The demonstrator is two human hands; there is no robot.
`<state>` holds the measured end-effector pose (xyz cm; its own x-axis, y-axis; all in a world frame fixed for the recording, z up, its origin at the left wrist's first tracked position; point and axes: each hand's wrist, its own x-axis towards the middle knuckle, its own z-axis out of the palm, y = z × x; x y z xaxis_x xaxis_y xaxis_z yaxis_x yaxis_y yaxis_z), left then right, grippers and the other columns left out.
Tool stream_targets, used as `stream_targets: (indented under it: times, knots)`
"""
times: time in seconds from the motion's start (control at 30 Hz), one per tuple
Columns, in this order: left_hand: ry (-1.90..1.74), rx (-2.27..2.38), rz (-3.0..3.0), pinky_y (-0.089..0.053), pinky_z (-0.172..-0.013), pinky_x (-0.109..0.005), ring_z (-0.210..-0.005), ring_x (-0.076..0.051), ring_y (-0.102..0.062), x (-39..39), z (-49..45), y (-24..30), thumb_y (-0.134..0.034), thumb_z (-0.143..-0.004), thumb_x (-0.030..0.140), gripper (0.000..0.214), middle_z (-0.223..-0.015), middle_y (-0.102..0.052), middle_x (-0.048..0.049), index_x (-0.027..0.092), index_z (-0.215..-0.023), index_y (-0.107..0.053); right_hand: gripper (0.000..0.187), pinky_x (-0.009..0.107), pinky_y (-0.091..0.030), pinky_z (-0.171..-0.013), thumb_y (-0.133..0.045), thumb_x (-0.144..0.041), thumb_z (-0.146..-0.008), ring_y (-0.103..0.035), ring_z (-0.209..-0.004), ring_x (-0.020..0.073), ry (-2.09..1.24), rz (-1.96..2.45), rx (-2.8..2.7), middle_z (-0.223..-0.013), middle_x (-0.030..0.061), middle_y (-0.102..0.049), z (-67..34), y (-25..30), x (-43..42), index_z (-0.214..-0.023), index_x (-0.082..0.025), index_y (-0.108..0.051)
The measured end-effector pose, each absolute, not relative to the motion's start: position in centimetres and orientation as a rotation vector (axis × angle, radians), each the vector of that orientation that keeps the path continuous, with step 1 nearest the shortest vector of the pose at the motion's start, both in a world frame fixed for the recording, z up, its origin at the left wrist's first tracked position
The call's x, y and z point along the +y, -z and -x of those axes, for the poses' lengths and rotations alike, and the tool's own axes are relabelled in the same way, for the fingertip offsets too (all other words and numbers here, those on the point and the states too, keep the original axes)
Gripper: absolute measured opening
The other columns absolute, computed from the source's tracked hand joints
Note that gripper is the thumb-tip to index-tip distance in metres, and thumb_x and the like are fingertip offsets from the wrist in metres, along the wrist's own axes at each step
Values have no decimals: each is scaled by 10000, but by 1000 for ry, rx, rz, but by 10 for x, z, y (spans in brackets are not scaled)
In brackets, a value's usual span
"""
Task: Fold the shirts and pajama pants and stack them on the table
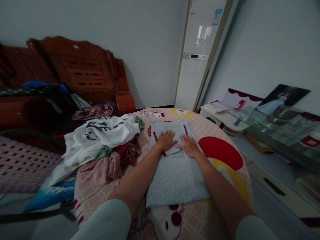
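A grey garment [180,181] with red trim lies on the round table, its far part folded over itself. Flat on the folded part, at its left red-trimmed edge, rests my left hand [166,140], fingers spread. My right hand [189,145] lies flat near the right red-trimmed edge, fingers stretched out. Neither hand grips the cloth. To the left of the garment is a heap of clothes, with a white shirt [110,130] with black lettering on top and a pink cloth [102,168] below it.
A patterned pink tablecloth [140,191] covers the table. Behind the heap stands a wooden chair [82,73] with cloth on its seat. A tall white air conditioner [191,78] is in the corner. On the right is a glass-topped cabinet [280,136] holding papers and a photo.
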<state>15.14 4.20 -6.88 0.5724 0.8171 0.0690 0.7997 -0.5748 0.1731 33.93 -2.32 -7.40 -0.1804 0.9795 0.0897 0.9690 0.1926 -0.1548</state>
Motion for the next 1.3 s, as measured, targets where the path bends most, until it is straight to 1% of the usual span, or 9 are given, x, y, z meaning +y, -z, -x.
stream_targets:
  times: [0.27,0.4,0.57,0.67,0.77,0.87,1.0,1.13,1.3]
  knots:
    - [-182,1243,-2788,-199,-1172,-488,-1475,-280,-256,36,-133,69,-322,-986,518,605,-1599,-292,-109,251,-1529,-306,743,476,-177,-1190,-339,-640,-955,-221,-1486,274,-97,1907,-2265,-1594,152,-288,-339,75,-23,-1519,-157,-343]
    - [-172,1201,-2818,-194,-1177,-476,-1476,-273,-257,27,-113,69,-300,-1001,489,588,-1601,-285,-116,236,-1532,-305,737,482,-172,-1192,-347,-634,-955,-214,-1488,271,-81,1893,-2272,-1597,146,-281,-340,78,-22,-1521,-162,-342]
    - [-147,1235,-2750,-236,-1167,-454,-1457,-277,-301,9,-93,56,-352,-994,413,563,-1580,-321,-147,187,-1510,-347,611,437,-217,-1190,-395,-506,-978,-256,-1477,246,-173,1892,-2244,-1586,131,-313,-336,62,-29,-1483,-161,-420]
    - [-204,1212,-2636,-351,-1102,-341,-1326,-231,-490,-6,-84,41,-470,-948,368,492,-1463,-507,-117,197,-1410,-492,477,378,-300,-1157,-445,-366,-963,-372,-1423,219,-256,1745,-2226,-1543,121,-400,-341,47,-45,-1381,-166,-557]
    - [-287,1178,-2576,-432,-1006,-300,-1135,-213,-621,-26,-77,31,-556,-902,356,397,-1244,-674,-72,214,-1269,-609,414,379,-374,-1102,-490,-244,-908,-515,-1309,218,-290,1630,-2253,-1413,82,-569,-357,39,-71,-1296,-208,-629]
    - [-274,1107,-2612,-445,-972,-291,-1099,-220,-632,-44,-73,28,-629,-858,361,362,-1180,-692,-72,198,-1181,-650,448,355,-394,-1068,-531,-136,-831,-573,-1227,225,-243,1706,-2315,-1316,86,-641,-377,39,-98,-1260,-194,-643]
    - [-187,1226,-2592,-469,-890,-289,-1026,-224,-649,-58,-72,29,-694,-802,355,386,-1113,-702,-66,200,-1150,-637,516,334,-406,-1021,-556,-60,-761,-570,-1190,244,-110,1847,-2429,-1286,136,-633,-389,40,-117,-1265,-149,-623]
    - [-97,1336,-2545,-468,-823,-291,-979,-237,-654,-58,-69,28,-708,-777,417,409,-1054,-712,-68,199,-1113,-625,468,324,-416,-960,-561,-48,-760,-585,-1137,251,-94,1931,-2481,-1198,141,-660,-384,31,-116,-1211,-148,-639]
    - [-65,1249,-2514,-445,-752,-258,-915,-217,-656,-54,-65,26,-709,-752,415,311,-939,-721,-31,210,-982,-670,347,275,-427,-836,-629,-94,-720,-629,-994,219,-256,2013,-2409,-1054,89,-702,-384,15,-111,-1051,-178,-686]
